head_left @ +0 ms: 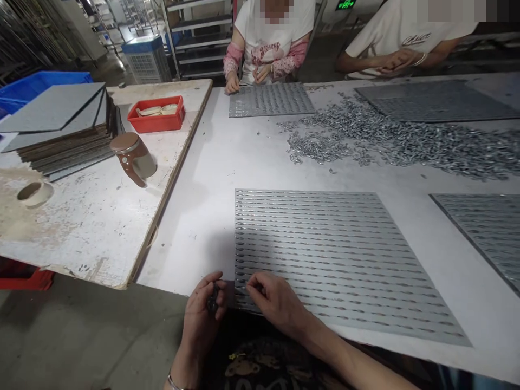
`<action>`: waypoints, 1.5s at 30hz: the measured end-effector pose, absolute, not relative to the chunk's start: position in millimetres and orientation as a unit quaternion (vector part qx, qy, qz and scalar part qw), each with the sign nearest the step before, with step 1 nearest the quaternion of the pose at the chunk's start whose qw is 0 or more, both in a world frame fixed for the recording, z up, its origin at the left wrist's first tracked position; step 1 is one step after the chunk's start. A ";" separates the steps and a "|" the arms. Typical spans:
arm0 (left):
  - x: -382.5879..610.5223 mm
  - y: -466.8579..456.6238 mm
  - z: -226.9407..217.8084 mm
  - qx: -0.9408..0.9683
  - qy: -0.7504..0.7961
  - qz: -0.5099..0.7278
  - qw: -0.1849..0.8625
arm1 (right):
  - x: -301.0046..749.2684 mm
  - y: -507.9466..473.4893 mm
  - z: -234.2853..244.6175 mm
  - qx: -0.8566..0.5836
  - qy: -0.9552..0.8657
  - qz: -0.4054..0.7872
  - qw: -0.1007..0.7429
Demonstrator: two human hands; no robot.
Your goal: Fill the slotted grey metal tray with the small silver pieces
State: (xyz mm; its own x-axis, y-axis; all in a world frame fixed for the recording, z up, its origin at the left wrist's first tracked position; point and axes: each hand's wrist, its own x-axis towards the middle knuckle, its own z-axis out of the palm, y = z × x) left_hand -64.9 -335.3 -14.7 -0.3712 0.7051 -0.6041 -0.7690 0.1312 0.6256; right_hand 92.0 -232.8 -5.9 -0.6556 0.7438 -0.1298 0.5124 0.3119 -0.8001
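Note:
My left hand [202, 314] is curled at the near edge of the white table [203, 206], closed round a small bunch of dark metal pieces. My right hand [276, 300] rests on the near left corner of a grey slotted tray [341, 254], fingers pinched together over the first rows; what they pinch is too small to name. The tray's rows are filled with small metal parts. A large heap of loose shiny metal parts [406, 138] lies farther back on the table.
Other slotted trays lie at the right [487, 233], far right [434, 100] and in front of a seated person [270, 99]; a second person sits at the far right. On the left table stand a brown mug [134, 157], a red bin [156, 115], stacked grey boards [60, 130] and a tape roll [34, 193].

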 end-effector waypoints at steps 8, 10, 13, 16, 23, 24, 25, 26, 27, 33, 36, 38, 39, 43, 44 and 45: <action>-69.8 -338.0 -7.5 0.015 0.534 0.611 0.584 | 78.3 -242.5 -25.1 -0.407 -0.842 0.336 0.110; -66.9 -338.4 -8.9 0.014 0.531 0.601 0.597 | 77.3 -242.3 -26.5 -0.416 -0.846 0.318 0.101; -64.0 -339.7 -15.1 0.002 0.527 0.590 0.612 | 80.0 -241.3 -21.8 -0.419 -0.831 0.349 0.111; -61.5 -341.8 -18.9 -0.013 0.521 0.592 0.614 | 86.2 -242.3 -10.4 -0.384 -0.806 0.421 0.159; -47.8 -340.0 -6.2 -0.018 0.473 0.607 0.639 | 97.0 -247.5 4.0 -0.316 -0.795 0.450 0.255; -46.2 -339.3 -5.3 -0.013 0.464 0.609 0.643 | 97.6 -247.4 3.5 -0.314 -0.793 0.457 0.254; -45.2 -338.9 -5.4 -0.008 0.456 0.610 0.648 | 98.1 -247.1 3.1 -0.310 -0.789 0.467 0.251; -44.7 -339.0 -6.4 -0.004 0.448 0.607 0.656 | 98.5 -246.5 2.9 -0.306 -0.785 0.479 0.247; -44.8 -339.5 -8.2 0.000 0.439 0.602 0.667 | 98.7 -245.8 3.2 -0.300 -0.780 0.494 0.240; -49.1 -343.9 -18.9 0.045 0.384 0.578 0.719 | 98.5 -240.3 11.3 -0.258 -0.739 0.584 0.214; -49.3 -341.4 -14.2 0.045 0.409 0.589 0.696 | 98.2 -240.3 10.7 -0.255 -0.747 0.572 0.222; -49.3 -339.4 -10.2 0.050 0.443 0.592 0.671 | 98.3 -241.4 8.1 -0.266 -0.755 0.552 0.234; -49.3 -338.9 -9.0 0.054 0.458 0.591 0.662 | 98.3 -242.2 6.6 -0.273 -0.758 0.545 0.234; -46.9 -339.1 -9.5 0.053 0.484 0.583 0.651 | 98.0 -246.0 3.1 -0.291 -0.760 0.534 0.228; -45.3 -339.3 -10.1 0.044 0.481 0.585 0.652 | 98.0 -247.0 2.8 -0.294 -0.760 0.533 0.229; -43.5 -339.4 -10.4 0.033 0.475 0.589 0.653 | 98.1 -247.9 2.7 -0.296 -0.758 0.533 0.232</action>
State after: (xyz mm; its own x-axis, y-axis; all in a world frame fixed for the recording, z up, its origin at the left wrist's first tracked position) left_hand -43.5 -339.4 -10.4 -0.1448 0.8004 -0.5816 -0.7375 0.3046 0.6028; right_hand 98.1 -247.9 2.7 -0.7170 0.6962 0.0357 0.2018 0.2563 -0.9453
